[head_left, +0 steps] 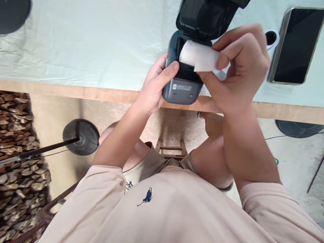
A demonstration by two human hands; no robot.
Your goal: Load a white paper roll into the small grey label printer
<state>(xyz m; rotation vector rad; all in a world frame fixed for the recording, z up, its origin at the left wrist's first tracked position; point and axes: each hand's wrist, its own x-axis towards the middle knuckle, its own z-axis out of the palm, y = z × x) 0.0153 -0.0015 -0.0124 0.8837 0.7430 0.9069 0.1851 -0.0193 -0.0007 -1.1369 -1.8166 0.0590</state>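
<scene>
Nearest the camera is the person's beige shirt (162, 209) with a small dark emblem, both forearms reaching away from it over the edge of the surface (76, 50), which is covered in a pale cloth. The left hand (154, 86) wraps the near left side of a small dark label printer (182, 87) that sits at the surface's edge, thumb pressed on top beside the open compartment; its grip is closed around the printer body. The right hand (238, 71) has its grip pinched shut on a white paper roll (199, 55), holding it at the mouth of that compartment. The printer's lid (205, 15) stands open behind. Farther right lies a dark phone (295, 45), apart from the printer, with a small white ring (272, 37) between them
</scene>
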